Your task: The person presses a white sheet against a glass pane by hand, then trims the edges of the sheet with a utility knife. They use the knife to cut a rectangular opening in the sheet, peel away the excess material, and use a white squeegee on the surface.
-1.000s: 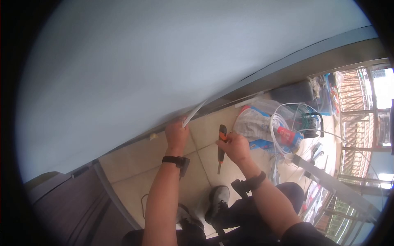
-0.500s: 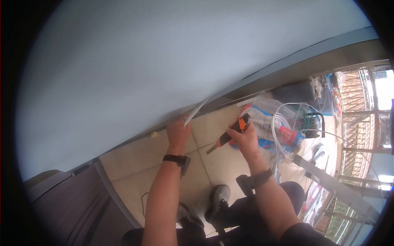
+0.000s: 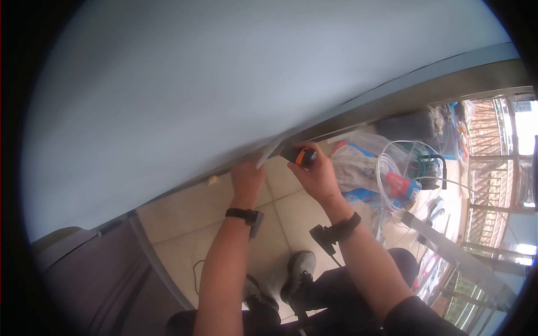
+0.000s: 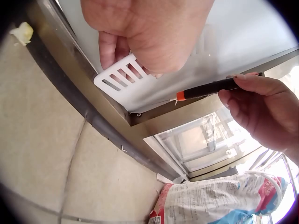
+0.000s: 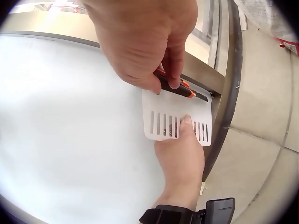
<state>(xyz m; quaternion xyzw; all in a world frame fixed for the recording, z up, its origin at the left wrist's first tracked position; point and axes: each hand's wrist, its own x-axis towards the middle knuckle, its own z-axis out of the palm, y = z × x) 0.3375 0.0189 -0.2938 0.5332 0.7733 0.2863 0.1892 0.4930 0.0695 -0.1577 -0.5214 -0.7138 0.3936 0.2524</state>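
Observation:
My left hand [image 3: 247, 182] grips a white slotted plastic scraper [image 5: 154, 100] by its slotted end, thumb on the near face and fingers behind. The scraper lies against the pale panel [image 3: 185, 84], its straight edge close along the metal frame's corner. My right hand [image 3: 319, 179] holds an orange and black utility knife [image 4: 208, 89] by the handle. In the right wrist view its blade [image 5: 201, 97] points into the frame corner, over the scraper near that edge.
A metal frame [image 3: 459, 81] borders the panel. On the tiled floor [image 3: 190, 215] stand a printed bag [image 4: 201, 200], coiled white cable [image 3: 381, 173] and a red and blue package [image 3: 402, 187]. A metal bar [image 3: 459, 255] slants at the right, and shoes [image 3: 300, 274] are below.
My right hand has turned the utility knife over and brought it up and left to the panel's lower edge beside the scraper. The left hand stays nearly in place with the scraper.

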